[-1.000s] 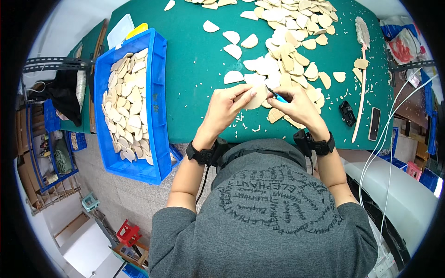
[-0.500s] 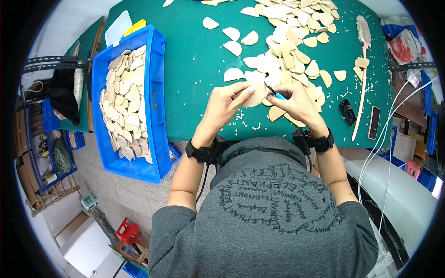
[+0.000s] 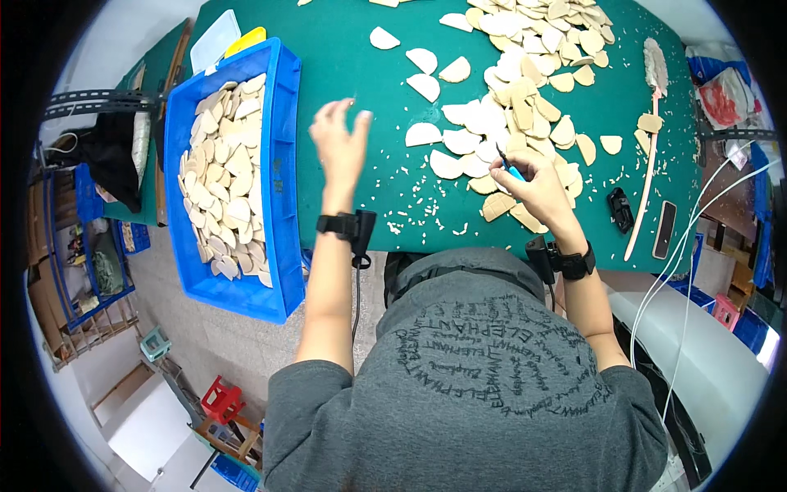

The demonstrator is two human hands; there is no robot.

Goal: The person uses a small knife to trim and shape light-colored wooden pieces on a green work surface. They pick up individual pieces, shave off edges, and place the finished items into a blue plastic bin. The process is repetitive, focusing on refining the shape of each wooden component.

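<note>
My left hand (image 3: 338, 152) is raised over the green table between the blue bin and the cream pieces. Its thumb and fingers are apart; no piece shows in it, though a tiny speck is at a fingertip. My right hand (image 3: 537, 187) is closed around a small blue-handled cutting tool (image 3: 514, 172) whose thin dark tip points up and left. Below that tip lie several flat, half-round cream pieces (image 3: 447, 165), part of a heap (image 3: 525, 98) reaching to the far edge. The blue bin (image 3: 281, 189), left of my left hand, holds many similar pieces (image 3: 221, 176).
Small pale trimmings (image 3: 422, 205) litter the green table (image 3: 361, 172). On the right lie a long-handled fluffy duster (image 3: 653, 74), a black clip-like object (image 3: 620, 209) and a phone (image 3: 665, 230). White cables (image 3: 668, 271) hang beside the table. A red stool (image 3: 221, 399) stands on the floor.
My left hand has let go of the half-round piece it held and moved left toward the blue bin. My right hand keeps the blue-handled tool, nearly in place.
</note>
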